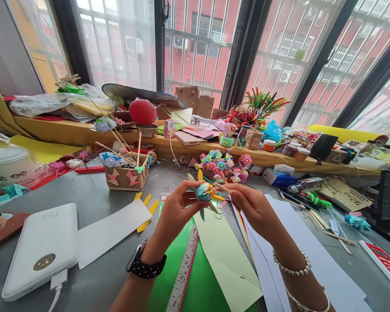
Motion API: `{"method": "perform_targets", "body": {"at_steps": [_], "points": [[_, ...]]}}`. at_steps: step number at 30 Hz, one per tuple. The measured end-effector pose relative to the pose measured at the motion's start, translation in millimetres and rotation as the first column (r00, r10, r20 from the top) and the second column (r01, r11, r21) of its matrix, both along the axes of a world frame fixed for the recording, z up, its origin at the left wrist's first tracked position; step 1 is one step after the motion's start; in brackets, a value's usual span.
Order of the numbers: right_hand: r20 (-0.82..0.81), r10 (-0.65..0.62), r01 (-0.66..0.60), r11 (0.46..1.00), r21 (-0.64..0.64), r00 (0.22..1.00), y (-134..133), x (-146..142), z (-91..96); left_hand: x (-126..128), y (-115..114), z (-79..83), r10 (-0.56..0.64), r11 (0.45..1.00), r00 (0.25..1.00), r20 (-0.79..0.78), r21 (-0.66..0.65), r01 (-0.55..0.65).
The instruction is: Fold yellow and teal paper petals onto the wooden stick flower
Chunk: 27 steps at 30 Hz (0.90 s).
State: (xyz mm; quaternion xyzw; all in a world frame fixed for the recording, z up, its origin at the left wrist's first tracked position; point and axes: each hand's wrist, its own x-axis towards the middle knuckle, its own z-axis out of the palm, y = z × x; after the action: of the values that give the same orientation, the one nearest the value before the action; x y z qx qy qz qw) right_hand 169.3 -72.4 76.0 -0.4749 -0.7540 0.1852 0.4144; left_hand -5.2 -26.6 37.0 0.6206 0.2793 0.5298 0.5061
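Note:
Above the middle of the desk, my left hand (177, 208) has its fingers closed round a folded paper flower (203, 192) with teal, yellow and pale green petals. My right hand (255, 210) pinches a thin wooden stick (221, 188), whose tip points at the flower's yellow petals. Whether the tip touches them I cannot tell. Below the hands lie a pale green paper sheet (225, 255), a patterned ruler (184, 268) and a green mat (165, 264). Yellow paper strips (152, 212) rest to the left, partly under a white paper strip (113, 232).
A white power bank (45, 247) with a cable lies at the left. Behind stand a cardboard box (127, 178) with sticks and a bunch of crocheted-looking flowers (219, 165). White sheets (299, 255), a blue tissue box (279, 177) and a red calculator (385, 264) are at the right.

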Motion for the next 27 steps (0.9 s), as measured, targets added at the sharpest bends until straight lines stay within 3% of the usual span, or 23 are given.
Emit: {"method": "perform_targets", "body": {"at_steps": [4, 10, 27], "points": [[-0.058, 0.051, -0.054, 0.998, -0.042, 0.997, 2.2, -0.4, -3.3, -1.5, 0.0, 1.4, -0.004, 0.998, 1.000, -0.020, -0.058, 0.003], [0.041, -0.006, 0.000, 0.989, 0.146, 0.999, 5.5, -6.9, -4.9, -0.1, -3.1, 2.8, -0.070, 0.992, 0.996, -0.058, -0.106, 0.064], [-0.017, 0.038, -0.034, 0.984, 0.173, 0.999, 7.3, -14.2, -10.2, 5.5, -3.6, 1.7, -0.099, 0.984, 0.991, -0.087, -0.154, 0.085]]}}
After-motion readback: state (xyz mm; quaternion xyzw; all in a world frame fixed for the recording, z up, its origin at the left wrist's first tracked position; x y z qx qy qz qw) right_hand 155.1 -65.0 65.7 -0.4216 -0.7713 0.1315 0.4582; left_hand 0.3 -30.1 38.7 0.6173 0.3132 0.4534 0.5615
